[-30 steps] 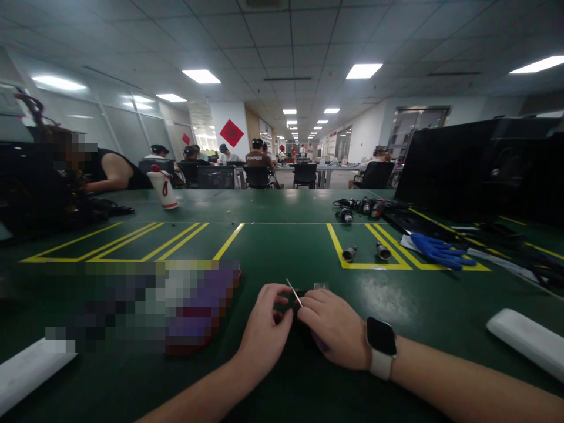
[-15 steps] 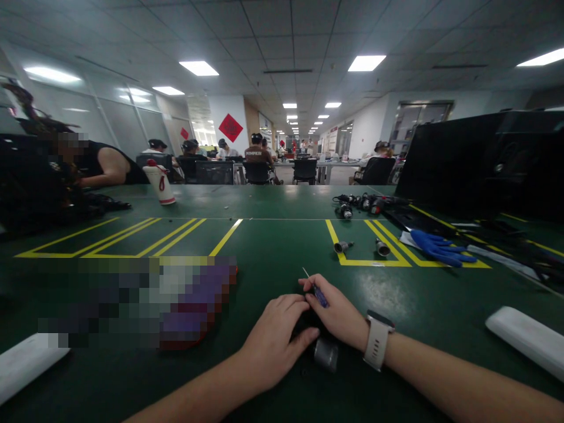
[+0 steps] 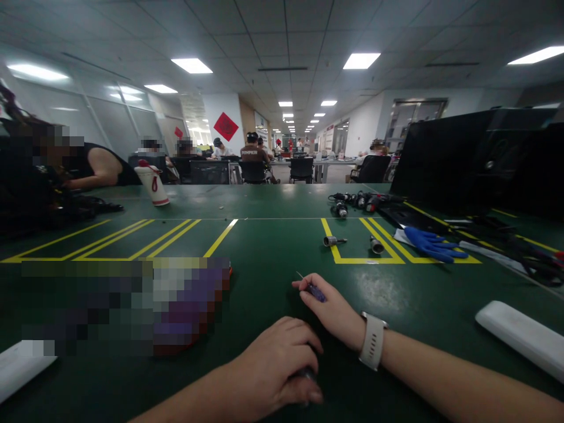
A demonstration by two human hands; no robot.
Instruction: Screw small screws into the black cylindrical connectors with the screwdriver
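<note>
My right hand (image 3: 318, 296), with a pale watch band on its wrist, is closed around a small screwdriver (image 3: 316, 292). Its handle is purple, and the thin shaft points up and left above the green table. Lower and nearer to me, my left hand (image 3: 282, 361) has its fingers curled around a small dark cylindrical part (image 3: 305, 373). Most of that part is hidden under the fingers. Beyond the hands lie two metal pieces, a cup-ended one with a thin stem (image 3: 333, 241) and a short cylinder (image 3: 376, 245).
Yellow tape marks the green tabletop (image 3: 273, 247). A blue glove (image 3: 432, 244) and black corded parts (image 3: 352, 202) lie to the right, near a black monitor (image 3: 462, 155). At left are a purple object (image 3: 194, 311), partly pixelated, and a white cup (image 3: 153, 183). A person leans over the table's far left.
My left hand has moved away from the right one, down towards me, and closed on the dark cylindrical part that lay on the table. The right hand still holds the screwdriver.
</note>
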